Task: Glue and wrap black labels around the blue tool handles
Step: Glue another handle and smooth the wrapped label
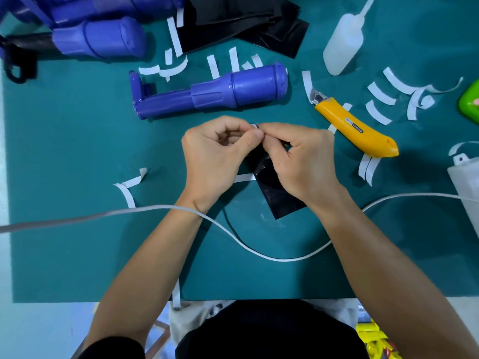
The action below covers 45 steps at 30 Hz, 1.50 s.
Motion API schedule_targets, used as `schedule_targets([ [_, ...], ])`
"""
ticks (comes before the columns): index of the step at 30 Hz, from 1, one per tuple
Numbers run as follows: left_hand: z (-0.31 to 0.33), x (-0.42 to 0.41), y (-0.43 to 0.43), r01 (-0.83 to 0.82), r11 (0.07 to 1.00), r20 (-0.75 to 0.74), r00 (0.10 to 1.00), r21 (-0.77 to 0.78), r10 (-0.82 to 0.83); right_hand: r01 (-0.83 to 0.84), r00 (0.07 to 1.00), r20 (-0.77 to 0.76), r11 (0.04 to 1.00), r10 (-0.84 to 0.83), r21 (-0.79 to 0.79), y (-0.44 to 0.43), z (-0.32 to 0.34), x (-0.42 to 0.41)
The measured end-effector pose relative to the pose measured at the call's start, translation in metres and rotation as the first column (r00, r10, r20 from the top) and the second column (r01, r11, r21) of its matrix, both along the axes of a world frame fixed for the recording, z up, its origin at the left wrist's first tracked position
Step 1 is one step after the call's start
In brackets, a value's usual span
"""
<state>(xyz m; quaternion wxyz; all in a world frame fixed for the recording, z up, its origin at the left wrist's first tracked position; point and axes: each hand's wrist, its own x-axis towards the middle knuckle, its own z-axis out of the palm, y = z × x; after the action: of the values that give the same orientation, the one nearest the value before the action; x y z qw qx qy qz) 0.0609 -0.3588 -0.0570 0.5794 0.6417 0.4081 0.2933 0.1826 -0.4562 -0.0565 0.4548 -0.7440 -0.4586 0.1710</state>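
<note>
A black label (278, 193) lies on the green mat (77, 242) in the middle, its far end lifted between my hands. My left hand (217, 156) and my right hand (303, 159) meet fingertip to fingertip and both pinch the label's top edge, where a bit of white backing shows. A blue tool handle (215, 93) lies on its side just beyond my hands. More blue handles (101, 37) are piled at the far left. A heap of black label sheets (248, 24) lies at the far middle. The glue bottle (344, 45) lies at the far right.
A yellow utility knife (355, 125) lies right of my hands. Several white backing strips (381, 94) are scattered over the mat. A white cable (259, 252) crosses over my forearms. A white container (466, 182) and a green object (470, 102) sit at the right edge.
</note>
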Motion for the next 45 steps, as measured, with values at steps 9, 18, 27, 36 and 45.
schedule_targets([
  [9,0.001,0.001,-0.002,-0.024,1.0,-0.017,1.0,-0.017,0.024,-0.005,0.998,0.056,1.0,0.004,0.012,-0.001,-0.001,-0.001],
  [18,0.0,0.004,-0.001,-0.04,0.998,-0.019,0.999,-0.049,0.04,0.108,0.992,-0.067,0.994,-0.106,0.024,0.002,-0.005,-0.007],
  [27,0.0,0.003,0.0,-0.043,0.999,-0.003,0.999,-0.021,0.043,0.098,0.945,-0.309,0.993,-0.111,-0.058,0.005,-0.005,-0.003],
  [36,0.0,-0.004,0.001,0.021,0.941,-0.118,0.993,0.338,0.021,-0.013,0.838,-0.543,0.998,0.044,0.061,0.005,0.001,0.003],
  [45,0.0,-0.005,0.009,0.062,0.998,0.025,0.998,0.019,-0.063,0.14,0.823,-0.559,0.99,-0.098,0.034,0.01,-0.006,0.007],
])
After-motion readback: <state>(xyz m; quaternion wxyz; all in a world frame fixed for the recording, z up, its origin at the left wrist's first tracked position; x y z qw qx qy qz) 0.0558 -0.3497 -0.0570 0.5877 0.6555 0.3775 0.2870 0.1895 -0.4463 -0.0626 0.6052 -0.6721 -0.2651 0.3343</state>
